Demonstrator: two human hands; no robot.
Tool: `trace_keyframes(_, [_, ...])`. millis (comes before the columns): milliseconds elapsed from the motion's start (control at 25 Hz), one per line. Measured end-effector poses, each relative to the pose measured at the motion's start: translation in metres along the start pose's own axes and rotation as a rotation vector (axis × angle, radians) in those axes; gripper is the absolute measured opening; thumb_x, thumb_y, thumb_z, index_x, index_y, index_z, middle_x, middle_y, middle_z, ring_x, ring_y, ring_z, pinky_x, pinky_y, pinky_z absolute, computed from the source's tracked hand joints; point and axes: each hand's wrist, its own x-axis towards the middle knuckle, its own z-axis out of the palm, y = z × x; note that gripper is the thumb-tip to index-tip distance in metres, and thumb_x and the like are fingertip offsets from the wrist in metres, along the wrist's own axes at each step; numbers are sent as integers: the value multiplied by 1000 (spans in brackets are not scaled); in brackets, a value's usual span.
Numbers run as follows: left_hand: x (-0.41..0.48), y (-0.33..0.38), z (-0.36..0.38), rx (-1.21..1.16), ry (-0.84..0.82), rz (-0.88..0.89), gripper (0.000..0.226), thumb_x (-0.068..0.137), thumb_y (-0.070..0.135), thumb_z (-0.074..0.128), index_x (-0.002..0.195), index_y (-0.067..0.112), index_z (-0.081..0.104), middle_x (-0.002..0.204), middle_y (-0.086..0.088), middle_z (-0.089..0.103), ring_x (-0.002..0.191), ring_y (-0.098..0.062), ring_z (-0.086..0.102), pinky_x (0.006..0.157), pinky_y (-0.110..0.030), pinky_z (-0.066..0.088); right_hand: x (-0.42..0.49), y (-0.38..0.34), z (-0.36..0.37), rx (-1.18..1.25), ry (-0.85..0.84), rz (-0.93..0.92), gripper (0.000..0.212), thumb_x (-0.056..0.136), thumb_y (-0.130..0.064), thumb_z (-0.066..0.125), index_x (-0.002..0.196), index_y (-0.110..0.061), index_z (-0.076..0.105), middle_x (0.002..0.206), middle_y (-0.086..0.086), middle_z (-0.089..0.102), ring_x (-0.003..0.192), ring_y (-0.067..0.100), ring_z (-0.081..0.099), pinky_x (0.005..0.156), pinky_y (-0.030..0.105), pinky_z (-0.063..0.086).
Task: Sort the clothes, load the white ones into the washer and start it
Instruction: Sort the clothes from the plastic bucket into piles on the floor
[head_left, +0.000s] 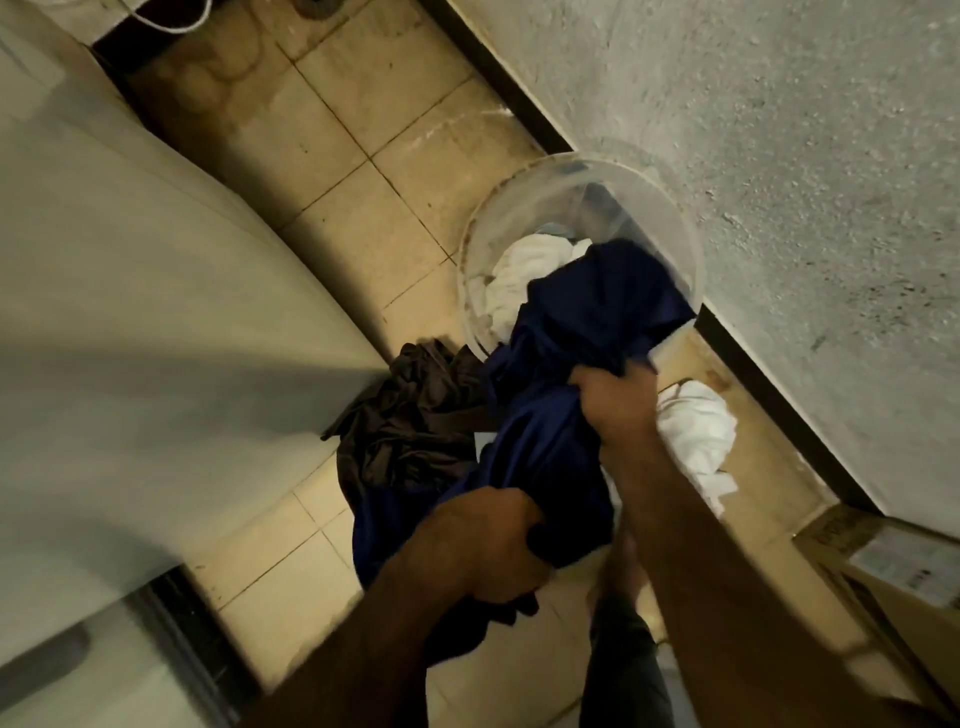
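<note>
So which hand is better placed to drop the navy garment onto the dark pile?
Probably the left hand: it grips the navy garment beside the dark pile; the right hand is farther away.

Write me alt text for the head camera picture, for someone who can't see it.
Seen from above, the left hand and right hand both grip a dark blue garment that hangs partly in a clear plastic tub holding white clothes. On the tiled floor, a dark brown pile lies left and a white pile right.
</note>
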Motion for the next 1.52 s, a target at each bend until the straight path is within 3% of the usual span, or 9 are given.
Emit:
trace_keyframes(240, [1, -29, 9, -477, -97, -40, 16, 81, 37, 81, 88, 24, 75, 87, 6, 75, 83, -10, 71, 77, -27, 59, -20, 19, -6, -213, -48, -34, 16, 81, -18, 68, 94, -9, 69, 81, -1, 66, 75, 22, 62, 61, 27, 44])
trace_keyframes(480, [-8, -56, 0, -862, -175, -33, 50, 79, 53, 76, 109, 14, 73, 111, -6, 75, 105, -22, 71, 93, -32, 57, -22, 20, 0, -199, -98, -41, 14, 81, -19, 71, 93, -13, 66, 91, 4, 69, 88, 28, 66, 73, 34, 50])
trace_keyframes(760, [31, -43, -32, -895, 808, -353, 50, 85, 67, 61, 73, 19, 70, 71, 5, 69, 77, -18, 69, 64, -23, 53, -29, -3, 10, -96, -127, -141, 24, 83, -20, 74, 105, -12, 70, 92, -1, 71, 87, 20, 68, 69, 29, 49])
trace_keyframes(920, [60, -11, -72, -1075, 558, -250, 100, 51, 94, 60, 120, 21, 70, 112, -3, 74, 100, -21, 71, 92, -40, 57, -48, -8, 5, -13, -320, -238, 18, 80, -24, 71, 98, -24, 69, 85, -17, 71, 83, -1, 69, 66, 14, 53])
trace_keyframes(1040, [77, 1, -91, -1178, 389, -243, 119, 35, 88, 76, 133, 23, 62, 125, -3, 70, 110, -24, 69, 103, -40, 52, -67, 4, -1, 23, -478, -255, 30, 74, -33, 70, 101, -19, 71, 91, -8, 75, 89, 12, 72, 77, 30, 58])
trace_keyframes(1240, [87, -22, -95, -1210, 172, -204, 71, 55, 74, 81, 108, 29, 70, 104, 3, 78, 96, -16, 75, 95, -34, 55, -84, 21, -14, -19, -690, -232, 31, 71, -36, 68, 97, -18, 68, 89, -6, 73, 89, 18, 71, 72, 30, 56])
trace_keyframes(1320, [90, -26, -92, -1207, 186, -251, 74, 52, 66, 87, 109, 21, 70, 107, -4, 77, 96, -21, 74, 92, -34, 57, -80, 20, -10, -49, -747, -175, 35, 70, -30, 67, 90, -2, 64, 85, 17, 69, 86, 40, 67, 70, 49, 57])
trace_keyframes(1440, [87, -19, -90, -1081, 419, -319, 49, 62, 48, 88, 94, 16, 71, 88, -5, 79, 75, -21, 76, 66, -27, 60, -69, 12, -4, 73, -542, -71, 42, 68, -19, 67, 106, 0, 67, 100, 24, 70, 97, 42, 68, 85, 60, 56])
trace_keyframes(1520, [83, -15, -94, -1070, 569, -266, 44, 67, 41, 88, 98, 14, 75, 87, -5, 79, 77, -22, 77, 69, -30, 62, -67, 7, -2, 152, -313, -30, 47, 67, -20, 67, 114, -12, 68, 112, 14, 71, 104, 31, 68, 92, 55, 56])
